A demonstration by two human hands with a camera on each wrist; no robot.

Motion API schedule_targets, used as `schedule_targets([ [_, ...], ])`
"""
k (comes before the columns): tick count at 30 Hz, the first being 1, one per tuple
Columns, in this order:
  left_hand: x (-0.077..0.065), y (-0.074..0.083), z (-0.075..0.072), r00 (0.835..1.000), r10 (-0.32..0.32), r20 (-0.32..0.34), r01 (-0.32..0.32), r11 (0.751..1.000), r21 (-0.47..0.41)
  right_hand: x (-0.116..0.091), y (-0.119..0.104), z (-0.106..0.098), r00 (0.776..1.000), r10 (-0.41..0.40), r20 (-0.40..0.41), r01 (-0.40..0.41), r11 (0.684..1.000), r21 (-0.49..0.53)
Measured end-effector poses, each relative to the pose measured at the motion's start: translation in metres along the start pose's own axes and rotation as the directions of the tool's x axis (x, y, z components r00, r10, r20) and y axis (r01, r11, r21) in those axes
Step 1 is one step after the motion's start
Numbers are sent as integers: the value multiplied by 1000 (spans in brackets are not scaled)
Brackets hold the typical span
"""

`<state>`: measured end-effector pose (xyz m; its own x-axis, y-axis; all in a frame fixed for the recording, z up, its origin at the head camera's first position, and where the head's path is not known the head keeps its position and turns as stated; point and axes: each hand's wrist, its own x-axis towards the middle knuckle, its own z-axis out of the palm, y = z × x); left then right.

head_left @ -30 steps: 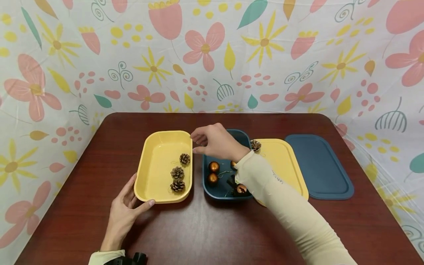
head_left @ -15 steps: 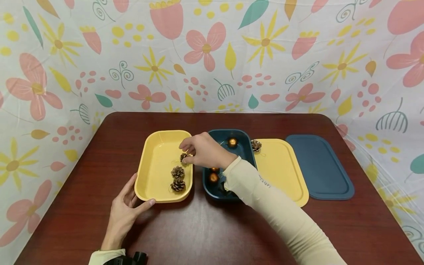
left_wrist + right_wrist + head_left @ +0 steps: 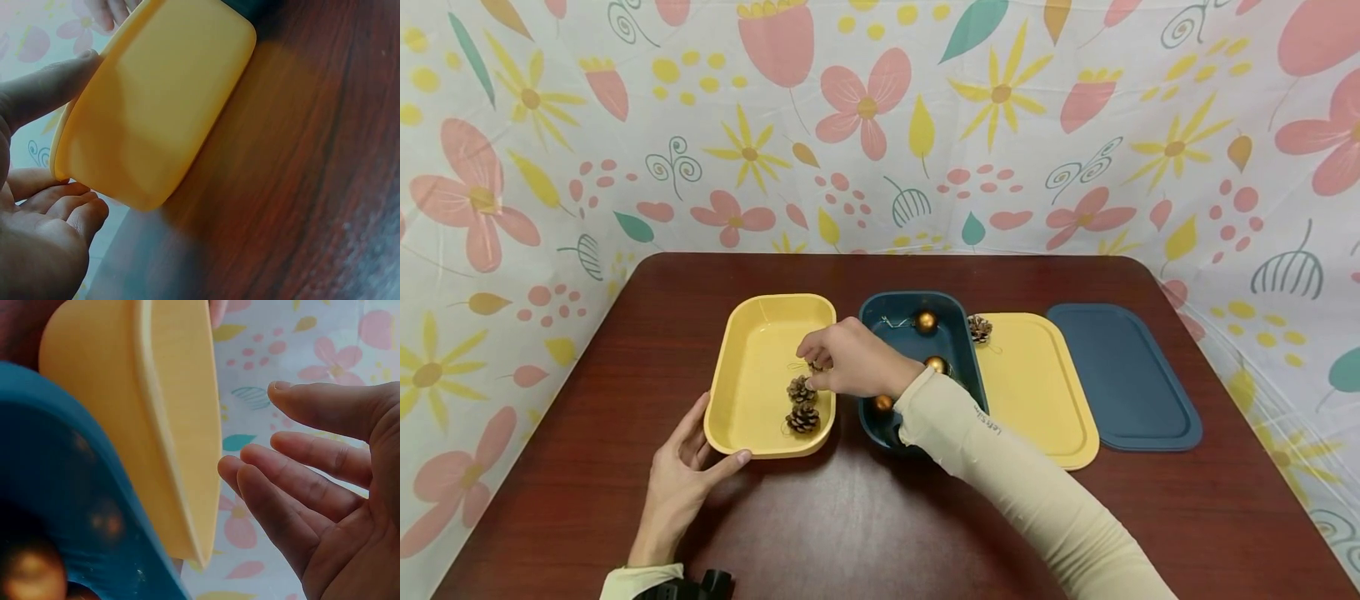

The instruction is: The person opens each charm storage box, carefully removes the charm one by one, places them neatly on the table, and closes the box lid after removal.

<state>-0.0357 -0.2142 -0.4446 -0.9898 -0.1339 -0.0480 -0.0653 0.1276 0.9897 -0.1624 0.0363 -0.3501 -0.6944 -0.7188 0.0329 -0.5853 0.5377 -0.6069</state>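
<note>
A yellow container stands on the table with pine cones lined up along its inner right side. My left hand holds its front left corner, thumb at the front rim and fingers round the side; the left wrist view shows the thumb on the rim. Over the container's right rim, my right hand reaches in above the pine cones, partly covering the farthest one. In the right wrist view its fingers are spread with nothing between them. A dark blue container beside it holds shiny copper ball ornaments.
Right of the blue container lies a yellow lid, with one more pine cone at its far left corner. A dark blue lid lies farther right. Behind the brown table hangs a flower-patterned cloth.
My right hand has moved left from above the gap between the containers to over the pine cones, then slightly nearer to me. The left hand stays at the yellow container's corner.
</note>
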Motion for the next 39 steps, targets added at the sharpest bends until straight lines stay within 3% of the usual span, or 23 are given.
schedule_targets([
  [12, 0, 1, 0, 1000, -25, -3, 25, 1000, 1, 2, 2, 15, 998, 5, 61, -3, 999, -34],
  [24, -1, -1, 0, 1000, -5, 3, 5, 999, -47, 5, -1, 29, 990, -46, 135, 64, 989, -132],
  [30, -2, -1, 0, 1000, 16, 16, -15, 999, -48, 8, -7, 35, 987, -55, 153, 92, 964, -249],
  [39, 1, 0, -6, 998, 32, 45, -35, 996, 78, 12, -13, 49, 982, -8, 187, 84, 911, -403],
])
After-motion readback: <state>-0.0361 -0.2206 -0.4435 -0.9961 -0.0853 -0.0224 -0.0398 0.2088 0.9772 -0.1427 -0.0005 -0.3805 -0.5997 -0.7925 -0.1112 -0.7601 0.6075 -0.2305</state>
